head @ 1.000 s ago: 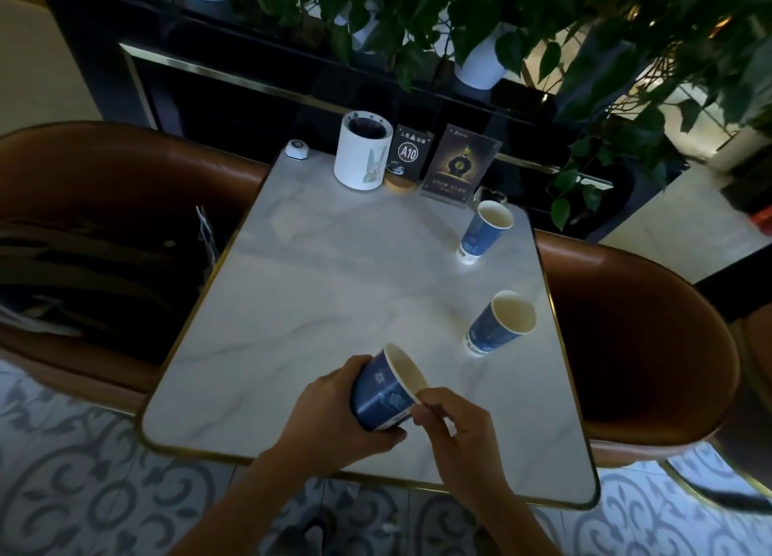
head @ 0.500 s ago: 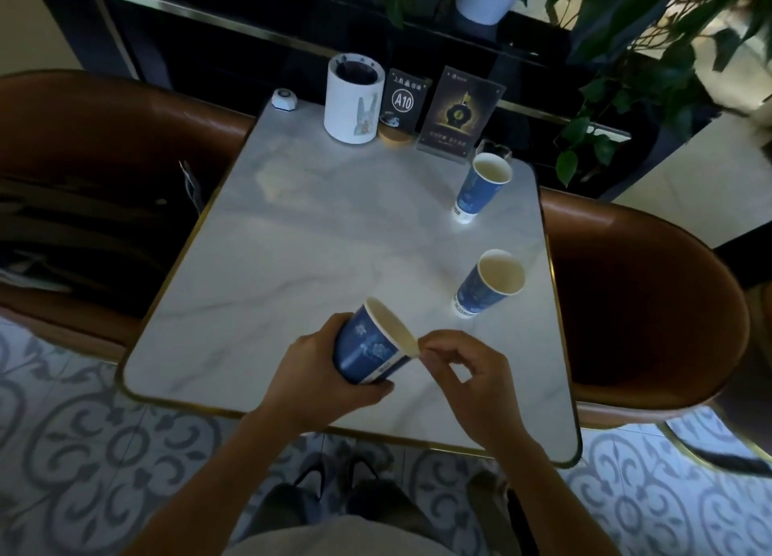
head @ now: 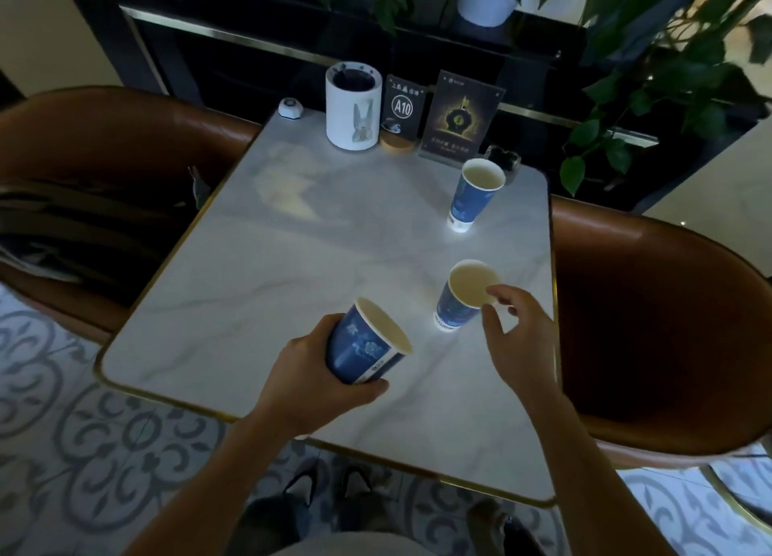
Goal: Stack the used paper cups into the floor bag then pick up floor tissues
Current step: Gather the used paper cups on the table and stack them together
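Note:
Three blue paper cups are in view on a marble table (head: 259, 288). My left hand (head: 317, 382) grips one blue cup (head: 365, 344) round its base, tilted with its mouth toward the right, just above the table's near part. A second blue cup (head: 457, 304) stands at the right side. My right hand (head: 520, 340) reaches to its rim with fingers spread, fingertips at the rim's near edge, not closed round it. The third blue cup (head: 472, 194) stands upright farther back on the right. No floor bag or tissues show.
At the table's far edge stand a white cylinder holder (head: 353, 106), an A10 sign (head: 403, 108), a dark menu card (head: 459, 116) and a small white button (head: 288, 107). Brown leather chairs flank the table, left (head: 108, 137) and right (head: 651, 325). Patterned floor tiles lie below.
My right hand left the held cup's rim and moved right and forward to the second cup's rim. The left hand keeps its cup, lifted slightly.

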A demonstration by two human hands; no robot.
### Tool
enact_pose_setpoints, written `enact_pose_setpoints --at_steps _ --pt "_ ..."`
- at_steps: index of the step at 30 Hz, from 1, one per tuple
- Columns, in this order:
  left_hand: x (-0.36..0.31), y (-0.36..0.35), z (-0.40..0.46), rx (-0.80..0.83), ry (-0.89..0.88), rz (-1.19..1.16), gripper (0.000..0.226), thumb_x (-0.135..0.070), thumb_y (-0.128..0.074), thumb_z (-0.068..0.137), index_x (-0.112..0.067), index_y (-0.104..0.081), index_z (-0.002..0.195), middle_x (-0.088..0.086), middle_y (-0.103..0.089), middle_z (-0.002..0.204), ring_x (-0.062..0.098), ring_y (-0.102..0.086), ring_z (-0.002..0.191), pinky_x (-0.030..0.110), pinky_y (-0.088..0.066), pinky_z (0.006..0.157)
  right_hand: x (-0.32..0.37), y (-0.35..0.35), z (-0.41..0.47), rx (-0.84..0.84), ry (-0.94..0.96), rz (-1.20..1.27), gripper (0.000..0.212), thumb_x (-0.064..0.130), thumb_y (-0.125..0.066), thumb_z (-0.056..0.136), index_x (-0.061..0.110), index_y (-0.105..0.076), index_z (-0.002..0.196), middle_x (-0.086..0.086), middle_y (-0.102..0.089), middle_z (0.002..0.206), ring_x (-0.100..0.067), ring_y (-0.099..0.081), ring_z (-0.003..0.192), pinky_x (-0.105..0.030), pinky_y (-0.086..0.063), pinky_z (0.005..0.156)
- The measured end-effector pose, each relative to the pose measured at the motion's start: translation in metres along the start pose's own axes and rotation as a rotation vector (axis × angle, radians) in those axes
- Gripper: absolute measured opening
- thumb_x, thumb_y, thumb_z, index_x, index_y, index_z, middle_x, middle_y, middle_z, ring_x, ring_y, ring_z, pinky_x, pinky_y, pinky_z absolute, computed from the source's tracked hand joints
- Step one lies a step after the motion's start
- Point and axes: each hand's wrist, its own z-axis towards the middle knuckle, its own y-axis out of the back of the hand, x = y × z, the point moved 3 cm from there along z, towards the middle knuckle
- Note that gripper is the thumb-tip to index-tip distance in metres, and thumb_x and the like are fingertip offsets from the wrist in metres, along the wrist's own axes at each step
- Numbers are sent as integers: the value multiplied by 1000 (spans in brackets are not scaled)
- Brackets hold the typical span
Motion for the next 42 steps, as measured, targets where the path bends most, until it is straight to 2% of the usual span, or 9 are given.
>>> enact_pose_setpoints --at_steps 7,9,12,16,18,22,24,33,42 --pt "-2 -17 -5 -26 44 9 78 -63 -84 50 -41 -49 116 -20 -69 91 1 -68 78 23 -58 63 -34 -28 14 205 130 -198 26 12 -75 78 10 -67 103 -7 -71 102 -26 -64 95 -38 -44 98" --pt "-1 -18 -8 -28 47 25 78 -63 -84 51 -42 -48 116 -20 -68 92 1 -68 78 24 -59 64 -45 -33 15 263 158 -296 20 11 -75 79 11 -68 98 -6 -72 93 -24 -66 92 -44 -34 111" --pt "0 -16 -16 -51 58 35 77 -62 -84 51 -42 -47 116 -22 -67 91 -3 -67 78 22 -58 63 -55 -36 14 272 149 -337 6 11 -68 85 13 -67 90 -3 -69 78 -21 -67 77 -36 -18 118" --pt "4 -18 -22 -75 84 26 75 -59 -85 52 -42 -47 115 -22 -66 91 -3 -66 77 20 -57 62 -55 -28 14 219 116 -251 2 7 -68 85 9 -68 85 -8 -69 72 -23 -66 70 -35 -35 107" --pt "5 -21 -23 -56 92 23 78 -61 -84 52 -41 -46 117 -21 -66 94 0 -67 79 21 -58 64 -50 -20 13 186 94 -177 4 7 -70 84 6 -67 84 -9 -67 76 -22 -61 71 -34 -52 83" --pt "4 -28 -21 -39 87 38 79 -62 -83 54 -41 -45 119 -20 -65 97 2 -67 80 19 -58 65 -41 -1 13 171 55 -83 12 15 -69 87 5 -66 84 -2 -64 75 -17 -58 63 -7 -37 59" --pt "4 -31 -21 -39 91 39 79 -62 -83 53 -42 -44 119 -21 -65 96 2 -67 79 19 -57 64 -39 9 13 163 58 -58 19 18 -68 87 4 -63 76 -5 -62 65 -20 -54 55 -10 -34 48" --pt "3 -41 -23 4 68 68 80 -62 -82 56 -38 -44 122 -19 -64 99 1 -66 81 18 -57 67 -33 28 4 129 30 123 25 22 -61 92 6 -60 73 -6 -62 64 -17 -59 56 -19 -43 50" --pt "3 -47 -23 51 69 146 84 -70 -78 51 -43 -41 121 -19 -66 100 2 -67 82 24 -60 73 -20 43 -10 49 -143 325 24 24 -55 95 9 -62 78 2 -61 66 5 -58 60 -9 -39 45"
